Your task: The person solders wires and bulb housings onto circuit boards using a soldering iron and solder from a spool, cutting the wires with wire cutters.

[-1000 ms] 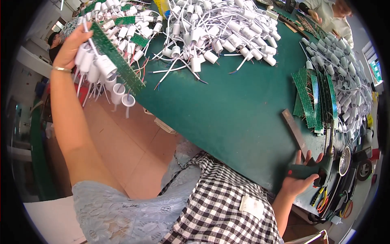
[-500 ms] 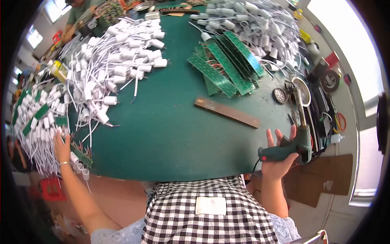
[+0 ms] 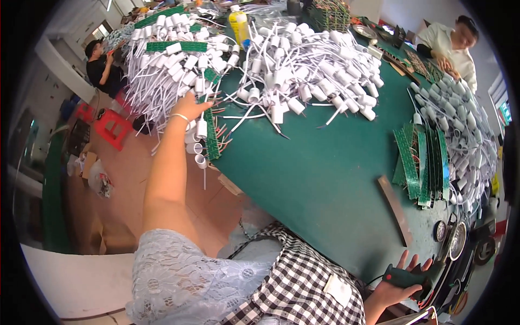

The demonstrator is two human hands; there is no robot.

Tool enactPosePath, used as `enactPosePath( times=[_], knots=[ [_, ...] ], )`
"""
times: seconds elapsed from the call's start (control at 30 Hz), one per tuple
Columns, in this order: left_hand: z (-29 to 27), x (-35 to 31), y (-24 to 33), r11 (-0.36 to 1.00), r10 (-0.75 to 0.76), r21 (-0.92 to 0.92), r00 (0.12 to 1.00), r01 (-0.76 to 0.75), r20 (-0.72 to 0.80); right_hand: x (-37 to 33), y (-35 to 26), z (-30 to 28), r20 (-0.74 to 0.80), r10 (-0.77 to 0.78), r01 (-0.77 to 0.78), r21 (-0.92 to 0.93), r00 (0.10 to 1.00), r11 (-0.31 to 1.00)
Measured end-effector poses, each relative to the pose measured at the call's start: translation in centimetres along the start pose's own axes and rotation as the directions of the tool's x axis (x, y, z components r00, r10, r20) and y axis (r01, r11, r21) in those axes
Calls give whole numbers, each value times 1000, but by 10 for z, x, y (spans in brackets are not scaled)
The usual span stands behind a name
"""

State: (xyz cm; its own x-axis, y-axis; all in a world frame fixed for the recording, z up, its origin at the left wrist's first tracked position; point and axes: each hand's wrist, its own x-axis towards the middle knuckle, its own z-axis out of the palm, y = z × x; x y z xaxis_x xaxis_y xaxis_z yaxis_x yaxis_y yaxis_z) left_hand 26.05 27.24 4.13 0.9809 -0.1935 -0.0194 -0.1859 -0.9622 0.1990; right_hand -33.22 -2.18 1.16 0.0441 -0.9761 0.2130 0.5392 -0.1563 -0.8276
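My left hand (image 3: 189, 108) reaches to the near edge of a pile of white cylindrical sockets with wires (image 3: 162, 81). Its thumb is spread out over the upper end of a green circuit board strip (image 3: 213, 138); the other fingers are partly hidden among the sockets. White sockets hang beside that strip, past the table edge. At the lower right, a dark green soldering gun (image 3: 403, 276) lies across the palm of my right hand (image 3: 392, 292), held between the thumb and loosely stretched fingers. The gun's front part is dim against the tools behind it.
A second heap of white wired sockets (image 3: 303, 70) covers the far middle of the green table (image 3: 303, 173). A brown bar (image 3: 394, 211) lies near stacked circuit boards (image 3: 422, 162) and greyish sockets (image 3: 460, 124). Another person (image 3: 452, 51) works at the far right. A red stool (image 3: 112, 129) stands at left.
My view has swung to the left, bringing the left pile nearer the middle. My left hand has stayed by the strip, and my right hand still holds the soldering gun.
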Motion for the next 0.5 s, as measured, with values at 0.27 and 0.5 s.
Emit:
enactPosePath(
  times=[0.27, 0.5],
  knots=[
    [0, -36, 42, 999, 10, 53, 1000, -9, -24, -14, 9, 25, 40, 74, -73, -32, 996, 997],
    [1, -46, 35, 996, 44, -73, 999, -45, -27, -3, 12, 18, 125, 100, -100, -5, 987, 995]
  ],
)
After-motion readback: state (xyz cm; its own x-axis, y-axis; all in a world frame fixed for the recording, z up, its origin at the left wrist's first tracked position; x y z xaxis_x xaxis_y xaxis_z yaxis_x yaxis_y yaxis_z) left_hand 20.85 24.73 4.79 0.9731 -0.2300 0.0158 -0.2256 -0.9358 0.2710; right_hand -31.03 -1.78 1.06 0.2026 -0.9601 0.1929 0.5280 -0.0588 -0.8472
